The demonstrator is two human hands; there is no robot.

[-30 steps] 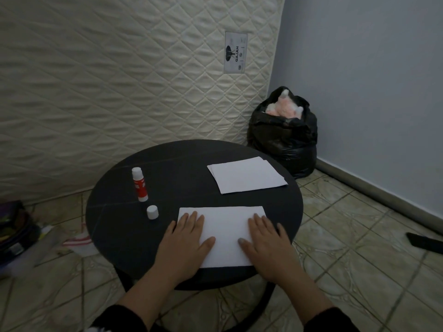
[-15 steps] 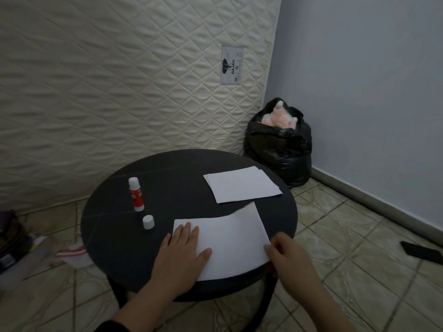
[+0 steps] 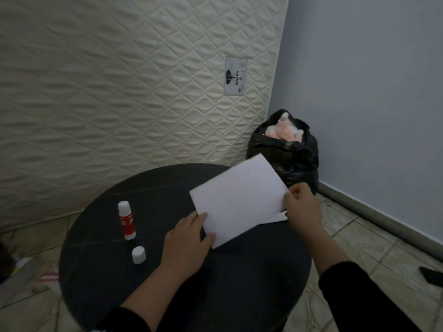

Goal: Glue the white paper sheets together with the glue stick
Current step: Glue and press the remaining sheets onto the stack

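Observation:
A white paper sheet (image 3: 237, 200) is lifted off the round black table (image 3: 239, 283) and tilted up at its far end. My right hand (image 3: 302, 207) pinches its right edge. My left hand (image 3: 187, 243) holds its near left corner. Under the lifted sheet, a corner of other white paper (image 3: 275, 218) lies flat on the table; most of it is hidden. A red and white glue stick (image 3: 127, 220) stands upright and uncapped at the table's left. Its white cap (image 3: 138, 254) stands just in front of it.
A quilted cream mattress (image 3: 119, 92) leans against the wall behind the table. A full black rubbish bag (image 3: 287, 152) sits in the corner to the right. A dark flat object (image 3: 431, 275) lies on the tiled floor at the right. Clutter lies on the floor at the left.
Both hands pressed flat on the near sheet; then the right hand lifted its right edge. Now both hands hold the sheet raised and moved away over the far paper.

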